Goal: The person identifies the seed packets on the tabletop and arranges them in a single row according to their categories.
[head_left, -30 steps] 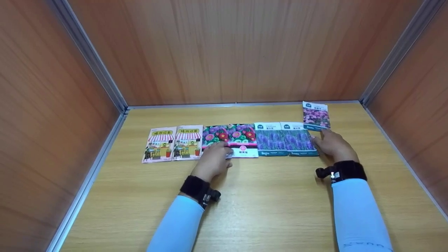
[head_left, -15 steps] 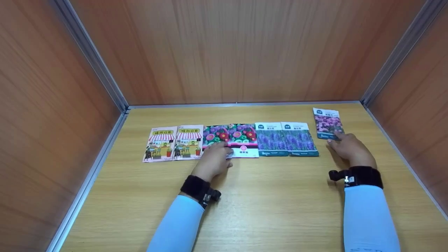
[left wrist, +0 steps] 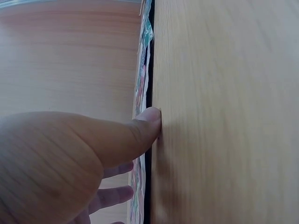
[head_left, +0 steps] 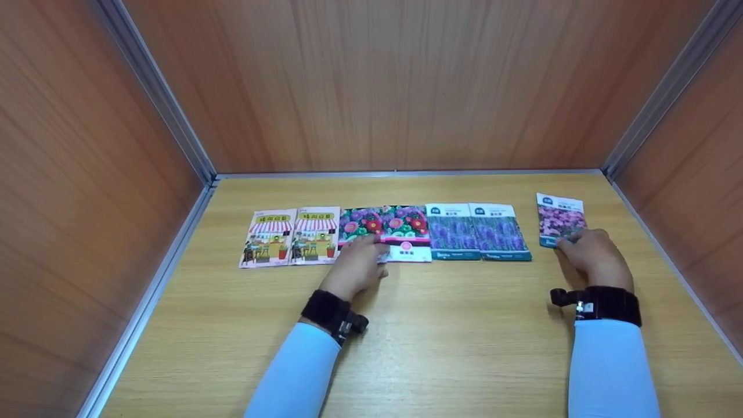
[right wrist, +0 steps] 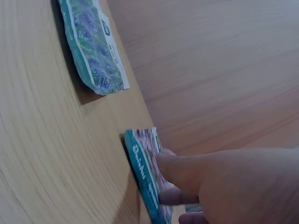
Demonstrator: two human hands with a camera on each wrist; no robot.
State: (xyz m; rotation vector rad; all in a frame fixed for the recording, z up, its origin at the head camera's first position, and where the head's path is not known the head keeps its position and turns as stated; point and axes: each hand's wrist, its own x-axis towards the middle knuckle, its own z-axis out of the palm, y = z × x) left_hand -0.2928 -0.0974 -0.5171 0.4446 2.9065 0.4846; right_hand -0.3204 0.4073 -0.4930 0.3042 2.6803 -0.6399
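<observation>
Several flower seed packets lie in a row on the table. My left hand (head_left: 359, 264) rests over the lower part of the left red-flower packet (head_left: 355, 219), beside its twin (head_left: 408, 232). In the left wrist view, the thumb (left wrist: 140, 128) touches the table along the packets' near edge. My right hand (head_left: 595, 255) has its fingertips on the lower edge of a pink-flower packet (head_left: 560, 219), which lies apart at the right end. In the right wrist view, thumb and fingers rest on that packet's face (right wrist: 152, 161); its lower right part is hidden.
Two lavender packets (head_left: 453, 232) (head_left: 500, 232) lie between the red-flower pair and the pink one. Two pink packets with a striped awning (head_left: 266, 238) (head_left: 315, 235) lie at the left. Wooden panels with metal edging (head_left: 395, 173) enclose the table.
My right hand has moved the pink-flower packet right and toward me, off the top corner of the right lavender packet. My left hand has stayed in place.
</observation>
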